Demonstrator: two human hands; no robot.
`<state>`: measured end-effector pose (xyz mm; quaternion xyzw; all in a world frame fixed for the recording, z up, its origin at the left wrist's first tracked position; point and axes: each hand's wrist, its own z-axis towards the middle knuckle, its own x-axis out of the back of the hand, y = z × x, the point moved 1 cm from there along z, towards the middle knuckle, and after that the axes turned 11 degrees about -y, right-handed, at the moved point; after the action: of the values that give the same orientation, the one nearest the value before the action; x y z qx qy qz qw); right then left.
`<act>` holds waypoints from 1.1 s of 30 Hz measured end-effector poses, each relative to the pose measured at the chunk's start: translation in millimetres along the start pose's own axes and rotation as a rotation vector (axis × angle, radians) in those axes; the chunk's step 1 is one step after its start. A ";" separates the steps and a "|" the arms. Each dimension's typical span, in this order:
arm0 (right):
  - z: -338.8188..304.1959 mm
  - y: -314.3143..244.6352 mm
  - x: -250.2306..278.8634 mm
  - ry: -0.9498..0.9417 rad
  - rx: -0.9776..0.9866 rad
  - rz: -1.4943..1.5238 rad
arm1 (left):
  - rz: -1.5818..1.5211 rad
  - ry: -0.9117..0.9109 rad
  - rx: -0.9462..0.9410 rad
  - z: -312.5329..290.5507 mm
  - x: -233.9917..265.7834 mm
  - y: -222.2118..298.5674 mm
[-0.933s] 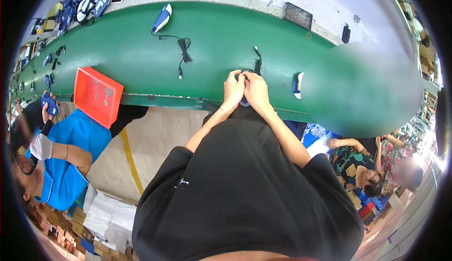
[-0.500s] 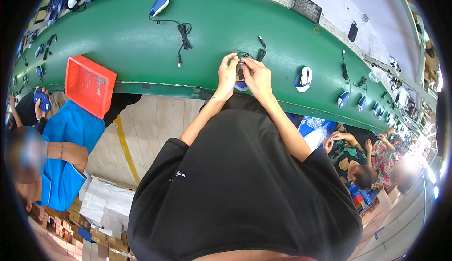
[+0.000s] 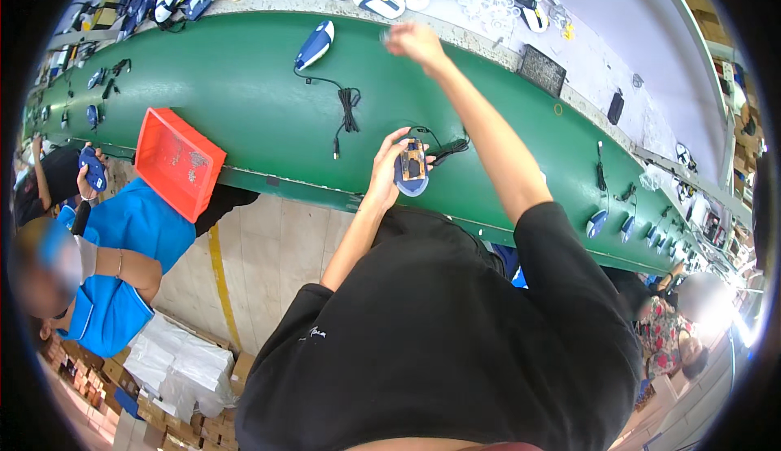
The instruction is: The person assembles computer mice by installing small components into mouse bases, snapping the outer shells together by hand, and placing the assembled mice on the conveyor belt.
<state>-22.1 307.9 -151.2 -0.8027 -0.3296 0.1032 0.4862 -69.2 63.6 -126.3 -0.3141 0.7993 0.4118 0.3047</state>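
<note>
Red bin (image 3: 208,190) is holding small greyish bits (too tiny to ID). Right of bin, L hand (image 3: 386,173) is gripping a blue casing (image 3: 413,187) w/ brownish board (image 3: 413,158) showing inside. Beyond bin & to its right, R hand (image 3: 416,42) is blurring; can't tell if fingers are closed on anything. Black tray (image 3: 543,69), well right of bin, is looking dark, contents unclear.

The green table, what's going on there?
A person in a black shirt has an open blue gadget in the left hand, with its brown circuit board showing. The right hand is out over the far side of the green table, near some white-and-blue parts; it's too blurry to tell whether it holds anything. Over on the left, a co-worker's hand holds another blue gadget.
</note>
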 end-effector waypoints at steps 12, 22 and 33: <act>15.5 57.9 121.8 0.751 -0.016 -1.073 | -0.334 -0.298 -0.044 1.8 -21.9 59.5; 14.3 81.7 150.1 0.639 0.193 -0.976 | -0.194 -0.390 -0.081 6.2 -41.8 60.4; -2.5 62.2 127.5 0.424 0.305 -0.964 | -0.173 -0.183 0.051 -4.1 -54.1 49.6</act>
<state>102.9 367.1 -183.0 -0.4841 -0.5362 -0.2490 0.6451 -74.1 96.7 -60.9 -0.3349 0.7484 0.3904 0.4186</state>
